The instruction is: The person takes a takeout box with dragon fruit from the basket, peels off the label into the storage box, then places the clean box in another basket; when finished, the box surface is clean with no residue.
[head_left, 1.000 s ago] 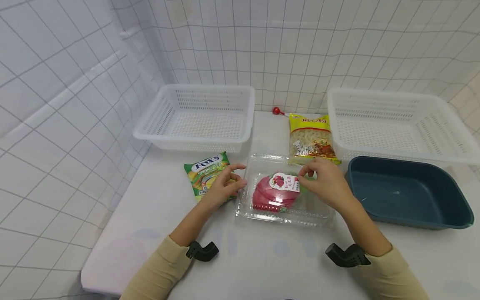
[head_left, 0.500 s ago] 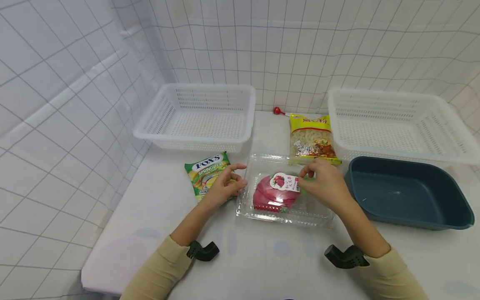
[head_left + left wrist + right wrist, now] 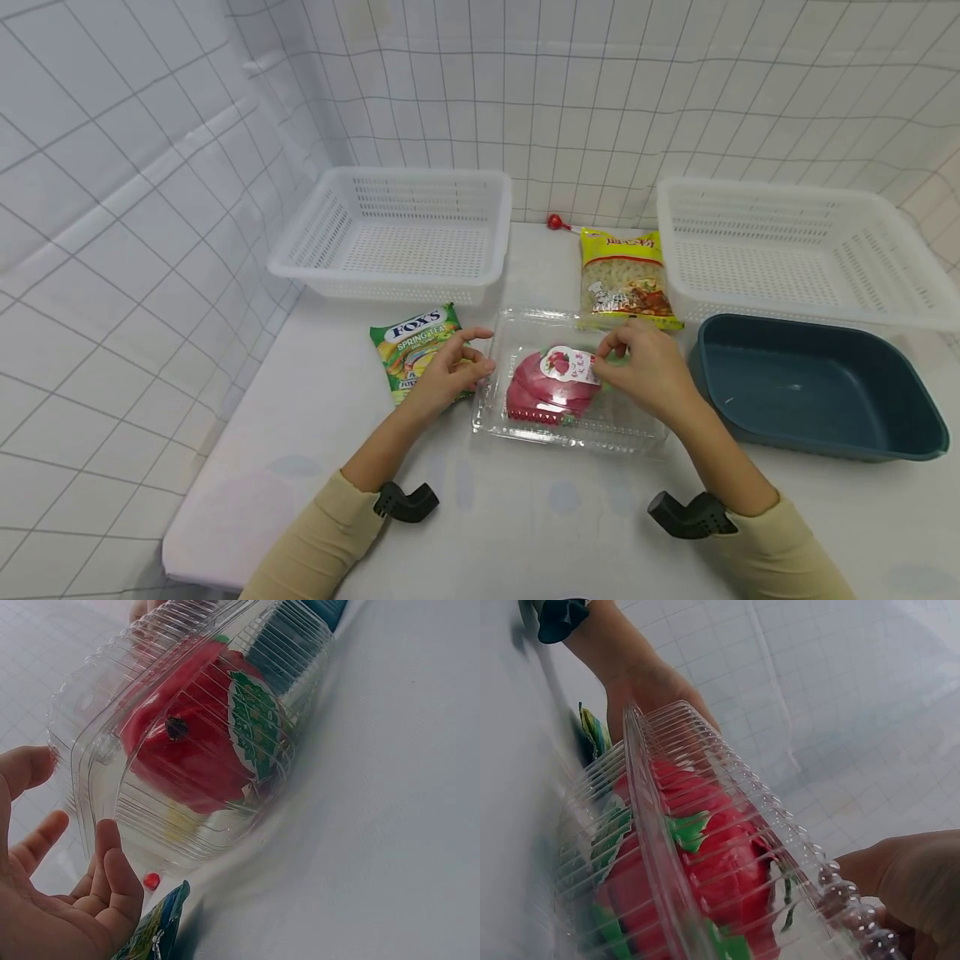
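Left hand [image 3: 447, 372] and right hand [image 3: 656, 367] at a clear plastic box [image 3: 570, 440].
On the near side, the white table [image 3: 525, 533] bears faint bluish patches; mid-table sits the shiny, ribbed box around a red, green-tipped fruit [image 3: 536, 387], under a white label [image 3: 570, 365]. The left hand, loosely bent and gripping nothing, touches the left edge; the right thumb and forefinger close in at the label's right end, whether pinching it cannot be told. A green packet [image 3: 408, 350] lies left, a dark blue tub [image 3: 825, 400] right. Farther are a yellow bag [image 3: 626, 279], white left basket [image 3: 423, 250] and right basket [image 3: 757, 262], a red lollipop [image 3: 555, 222], then a grid-patterned sheet [image 3: 562, 100].
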### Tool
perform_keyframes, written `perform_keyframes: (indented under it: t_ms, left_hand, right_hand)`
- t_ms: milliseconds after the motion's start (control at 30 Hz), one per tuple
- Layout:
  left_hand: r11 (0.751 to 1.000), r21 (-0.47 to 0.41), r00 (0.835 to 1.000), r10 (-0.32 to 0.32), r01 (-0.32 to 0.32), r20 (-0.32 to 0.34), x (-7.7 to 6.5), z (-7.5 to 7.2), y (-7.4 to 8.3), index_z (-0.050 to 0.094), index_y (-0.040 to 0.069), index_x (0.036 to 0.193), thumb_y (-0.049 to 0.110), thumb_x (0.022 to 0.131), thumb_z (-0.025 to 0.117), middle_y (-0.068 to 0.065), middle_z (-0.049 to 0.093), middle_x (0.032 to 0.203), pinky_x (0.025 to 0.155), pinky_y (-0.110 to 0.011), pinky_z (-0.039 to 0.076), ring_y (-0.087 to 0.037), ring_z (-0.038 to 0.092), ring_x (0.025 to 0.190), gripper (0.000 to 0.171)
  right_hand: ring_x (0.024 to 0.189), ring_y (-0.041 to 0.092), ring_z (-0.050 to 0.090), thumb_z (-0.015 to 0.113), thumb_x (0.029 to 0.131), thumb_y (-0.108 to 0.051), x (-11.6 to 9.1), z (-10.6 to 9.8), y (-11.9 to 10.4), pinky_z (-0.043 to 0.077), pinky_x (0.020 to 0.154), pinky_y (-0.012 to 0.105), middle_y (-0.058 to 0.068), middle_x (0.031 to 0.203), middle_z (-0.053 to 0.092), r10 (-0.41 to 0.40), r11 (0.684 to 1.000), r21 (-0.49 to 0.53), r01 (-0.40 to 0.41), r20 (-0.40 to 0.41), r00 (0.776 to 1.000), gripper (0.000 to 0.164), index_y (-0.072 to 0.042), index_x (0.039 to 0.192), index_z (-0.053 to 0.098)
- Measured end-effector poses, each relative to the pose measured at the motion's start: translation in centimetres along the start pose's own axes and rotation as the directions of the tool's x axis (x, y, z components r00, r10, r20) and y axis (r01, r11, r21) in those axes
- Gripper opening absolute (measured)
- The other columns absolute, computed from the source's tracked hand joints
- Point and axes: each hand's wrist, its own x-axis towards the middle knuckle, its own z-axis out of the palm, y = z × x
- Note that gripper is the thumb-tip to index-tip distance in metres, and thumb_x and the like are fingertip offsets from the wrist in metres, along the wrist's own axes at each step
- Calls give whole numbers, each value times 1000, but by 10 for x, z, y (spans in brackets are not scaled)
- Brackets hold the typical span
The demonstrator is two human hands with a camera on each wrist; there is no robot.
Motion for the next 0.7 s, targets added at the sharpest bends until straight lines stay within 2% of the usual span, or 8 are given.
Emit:
perform_keyframes:
  t_ms: [267,533,700]
  left_hand:
    - [1000,-16,1000,-3,3,1,0,0,0,43,7,139,12,96,58,-10,51,99,72,-24,49,-18,54,81,46]
    - [1000,-13,1000,-3,3,-1,0,0,-1,43,6,139,13,96,59,-10,51,99,72,-24,50,-17,54,81,46]
    - [1000,-6,1000,-9,8,-11,0,1,-1,44,9,139,13,96,59,-10,51,99,72,-24,50,-18,54,82,46]
  right_hand:
    - [69,19,49,69,79,-8,-3,4,-4,42,61,32,1,73,59,-50,997,63,54,-65,997,4,-7,79,65]
    - [77,22,55,70,82,-6,-5,5,-7,46,64,32,4,79,63,-59,994,86,67,-96,994,5,-5,86,68]
    - [75,20,56,70,84,-3,-6,5,-6,47,63,31,4,78,65,-73,992,98,84,-114,991,5,-4,88,69]
